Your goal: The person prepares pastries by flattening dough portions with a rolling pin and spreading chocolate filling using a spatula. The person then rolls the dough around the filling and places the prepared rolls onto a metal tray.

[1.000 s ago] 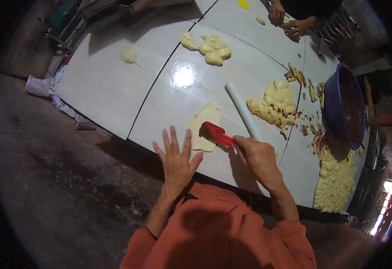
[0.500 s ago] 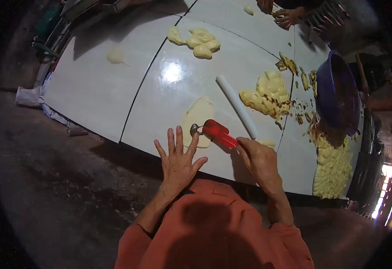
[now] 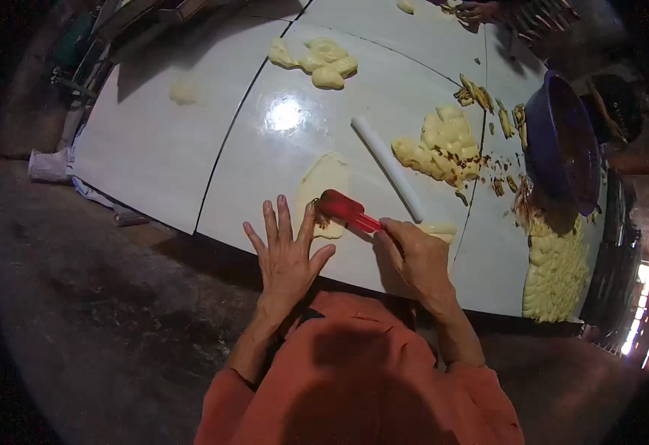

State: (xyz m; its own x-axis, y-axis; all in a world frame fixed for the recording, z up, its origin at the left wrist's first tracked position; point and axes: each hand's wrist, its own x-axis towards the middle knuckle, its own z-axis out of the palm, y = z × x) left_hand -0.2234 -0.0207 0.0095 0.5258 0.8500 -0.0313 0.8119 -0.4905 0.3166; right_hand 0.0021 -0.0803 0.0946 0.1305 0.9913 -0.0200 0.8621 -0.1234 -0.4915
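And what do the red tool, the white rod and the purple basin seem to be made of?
Red tool: probably plastic, slightly glossy, with bright highlights. White rod: perhaps plastic, smooth, satin, without visible grain. Purple basin: likely plastic, dull sheen, evenly coloured.

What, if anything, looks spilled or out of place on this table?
Dark brown scraps lie scattered on the white table between the yellow dough cluster and purple basin. They look spilled because they're strewn loosely outside it.

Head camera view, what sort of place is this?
Probably a small bakery or pastry workshop: a broad white worktable holds clusters of pale dough pieces, a white rod like a rolling pin, and a flattened dough sheet with a red tool over it.
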